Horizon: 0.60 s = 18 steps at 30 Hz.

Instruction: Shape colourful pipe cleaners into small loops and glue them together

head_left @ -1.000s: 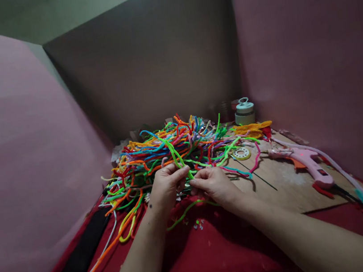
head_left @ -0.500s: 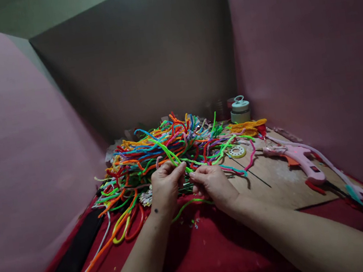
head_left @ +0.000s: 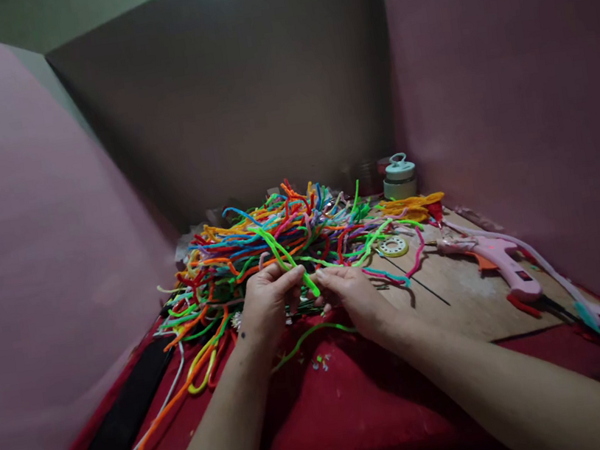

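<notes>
A bright green pipe cleaner (head_left: pixel 281 248), doubled into two strands, slants up and away from my left hand (head_left: pixel 266 297). My left thumb and fingers are pinched on it near its lower end, which sticks out toward my right hand (head_left: pixel 352 296). The right fingertips are pressed together right beside that end; whether they grip anything is hidden. Behind both hands lies a large heap of coloured pipe cleaners (head_left: pixel 258 242). Under the hands, partly covered, are thin dark green stems (head_left: pixel 308 304). Another green pipe cleaner (head_left: pixel 315 329) curves across the red cloth in front.
A pink glue gun (head_left: pixel 498 260) lies on a brown board (head_left: pixel 458 314) at right, near a round disc with holes (head_left: pixel 392 245). A lidded jar (head_left: pixel 399 177) stands behind. At left are a black flat object (head_left: pixel 125 410) and a white cable (head_left: pixel 163 408) on the red cloth (head_left: pixel 340 428).
The right fingertips have come off the front of the green pipe cleaner's lower end, which now shows between my hands. The view has shifted slightly.
</notes>
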Each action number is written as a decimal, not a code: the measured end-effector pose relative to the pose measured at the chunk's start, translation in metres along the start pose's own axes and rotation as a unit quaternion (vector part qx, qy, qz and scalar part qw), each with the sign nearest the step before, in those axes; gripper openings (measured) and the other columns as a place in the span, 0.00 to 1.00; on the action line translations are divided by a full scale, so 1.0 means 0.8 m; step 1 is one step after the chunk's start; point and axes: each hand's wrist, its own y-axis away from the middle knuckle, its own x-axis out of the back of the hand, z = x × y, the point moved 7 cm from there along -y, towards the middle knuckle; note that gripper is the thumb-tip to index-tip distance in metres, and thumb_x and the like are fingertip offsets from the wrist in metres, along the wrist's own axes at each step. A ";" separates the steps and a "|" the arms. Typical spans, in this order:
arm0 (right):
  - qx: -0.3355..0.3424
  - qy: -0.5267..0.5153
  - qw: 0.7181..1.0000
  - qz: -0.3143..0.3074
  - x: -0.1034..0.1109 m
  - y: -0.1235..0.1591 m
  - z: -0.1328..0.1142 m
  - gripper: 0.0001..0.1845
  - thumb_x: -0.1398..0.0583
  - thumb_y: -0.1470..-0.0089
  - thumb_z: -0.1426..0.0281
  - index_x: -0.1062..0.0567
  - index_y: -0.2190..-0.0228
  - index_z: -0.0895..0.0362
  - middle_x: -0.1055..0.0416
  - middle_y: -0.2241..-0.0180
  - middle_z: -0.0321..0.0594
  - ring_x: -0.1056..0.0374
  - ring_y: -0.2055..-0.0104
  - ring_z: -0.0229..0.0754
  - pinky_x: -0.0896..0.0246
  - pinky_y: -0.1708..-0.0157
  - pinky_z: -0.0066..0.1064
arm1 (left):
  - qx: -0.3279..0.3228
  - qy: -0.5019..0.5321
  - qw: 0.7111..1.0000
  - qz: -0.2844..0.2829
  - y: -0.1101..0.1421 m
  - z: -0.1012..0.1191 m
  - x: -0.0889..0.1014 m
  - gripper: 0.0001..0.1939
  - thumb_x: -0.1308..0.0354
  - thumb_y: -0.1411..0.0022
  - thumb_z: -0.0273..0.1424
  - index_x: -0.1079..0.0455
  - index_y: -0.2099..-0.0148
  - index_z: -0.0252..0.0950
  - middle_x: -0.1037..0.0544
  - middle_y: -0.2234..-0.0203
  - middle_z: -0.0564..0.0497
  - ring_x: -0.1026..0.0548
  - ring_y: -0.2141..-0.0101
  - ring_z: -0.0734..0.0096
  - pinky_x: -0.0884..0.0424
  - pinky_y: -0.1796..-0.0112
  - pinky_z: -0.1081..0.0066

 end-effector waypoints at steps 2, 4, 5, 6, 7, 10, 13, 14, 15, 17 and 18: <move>0.021 0.001 1.000 0.011 0.004 -0.001 -0.006 0.12 0.39 0.59 0.63 0.29 0.79 0.61 0.40 0.84 0.30 0.48 0.82 0.29 0.55 0.81 0.24 | -0.001 -0.005 1.000 -0.019 0.002 0.000 -0.003 0.11 0.37 0.52 0.34 0.35 0.75 0.33 0.38 0.88 0.59 0.43 0.87 0.84 0.48 0.86 0.80; 0.029 0.011 0.999 0.016 0.007 -0.002 -0.007 0.11 0.38 0.62 0.65 0.29 0.79 0.62 0.42 0.85 0.29 0.51 0.82 0.29 0.57 0.81 0.25 | 0.003 -0.008 0.999 -0.032 0.004 -0.001 -0.007 0.11 0.37 0.52 0.33 0.34 0.75 0.32 0.39 0.88 0.60 0.43 0.87 0.85 0.48 0.85 0.80; 0.029 0.016 0.999 0.018 0.008 -0.003 -0.007 0.10 0.37 0.63 0.66 0.28 0.80 0.62 0.42 0.85 0.29 0.51 0.82 0.29 0.58 0.80 0.25 | 0.008 -0.010 0.999 -0.039 0.004 -0.002 -0.009 0.11 0.37 0.52 0.33 0.34 0.75 0.32 0.39 0.88 0.60 0.43 0.87 0.85 0.48 0.85 0.80; 0.026 0.020 0.999 0.019 0.008 -0.003 -0.006 0.10 0.37 0.63 0.66 0.28 0.80 0.62 0.41 0.85 0.29 0.50 0.81 0.29 0.58 0.80 0.26 | 0.013 -0.010 0.999 -0.044 0.005 -0.003 -0.011 0.10 0.37 0.52 0.34 0.34 0.74 0.32 0.40 0.88 0.60 0.43 0.87 0.85 0.48 0.85 0.80; 0.023 0.024 0.999 0.021 0.009 -0.003 -0.006 0.10 0.37 0.64 0.67 0.28 0.80 0.62 0.40 0.85 0.30 0.50 0.81 0.29 0.57 0.80 0.26 | 0.018 -0.007 0.999 -0.050 0.006 -0.004 -0.012 0.11 0.38 0.52 0.34 0.34 0.74 0.32 0.40 0.88 0.60 0.43 0.87 0.85 0.47 0.85 0.81; 0.016 0.013 0.999 0.032 0.010 -0.004 -0.007 0.11 0.36 0.64 0.66 0.27 0.80 0.63 0.37 0.84 0.31 0.50 0.82 0.29 0.58 0.81 0.26 | 0.043 0.025 0.996 -0.071 0.006 -0.010 -0.016 0.12 0.38 0.51 0.37 0.34 0.70 0.34 0.38 0.86 0.60 0.43 0.87 0.85 0.47 0.86 0.82; 0.024 -0.044 0.997 0.062 0.014 -0.006 -0.010 0.11 0.36 0.65 0.66 0.28 0.80 0.62 0.39 0.86 0.29 0.51 0.84 0.27 0.59 0.83 0.25 | 0.085 0.027 0.991 -0.097 0.009 -0.019 -0.021 0.14 0.37 0.52 0.37 0.34 0.67 0.35 0.35 0.84 0.59 0.41 0.87 0.85 0.46 0.86 0.82; 0.024 -0.069 0.995 0.071 0.016 -0.006 -0.010 0.12 0.35 0.66 0.66 0.29 0.80 0.62 0.39 0.86 0.29 0.51 0.84 0.27 0.59 0.83 0.25 | 0.098 0.013 0.989 -0.106 0.010 -0.022 -0.024 0.14 0.37 0.53 0.37 0.34 0.68 0.34 0.34 0.84 0.59 0.40 0.87 0.85 0.46 0.86 0.82; 0.020 -0.094 0.992 0.077 0.017 -0.007 -0.009 0.12 0.34 0.67 0.67 0.29 0.80 0.61 0.39 0.86 0.29 0.50 0.84 0.27 0.57 0.83 0.24 | 0.110 -0.001 0.987 -0.117 0.012 -0.024 -0.027 0.13 0.36 0.54 0.36 0.33 0.69 0.33 0.34 0.85 0.58 0.40 0.87 0.85 0.46 0.86 0.82; 0.004 -0.133 0.988 0.076 0.016 -0.008 -0.005 0.14 0.34 0.69 0.67 0.30 0.79 0.61 0.37 0.84 0.30 0.47 0.84 0.29 0.54 0.83 0.24 | 0.130 -0.016 0.983 -0.131 0.016 -0.028 -0.034 0.12 0.36 0.54 0.35 0.33 0.73 0.32 0.33 0.85 0.57 0.40 0.87 0.85 0.46 0.86 0.82; -0.005 -0.144 0.987 0.072 0.015 -0.008 -0.003 0.15 0.33 0.70 0.67 0.30 0.78 0.60 0.36 0.84 0.30 0.45 0.84 0.29 0.53 0.83 0.24 | 0.136 -0.016 0.982 -0.131 0.018 -0.030 -0.037 0.12 0.37 0.54 0.34 0.33 0.74 0.31 0.32 0.86 0.56 0.39 0.87 0.85 0.46 0.86 0.82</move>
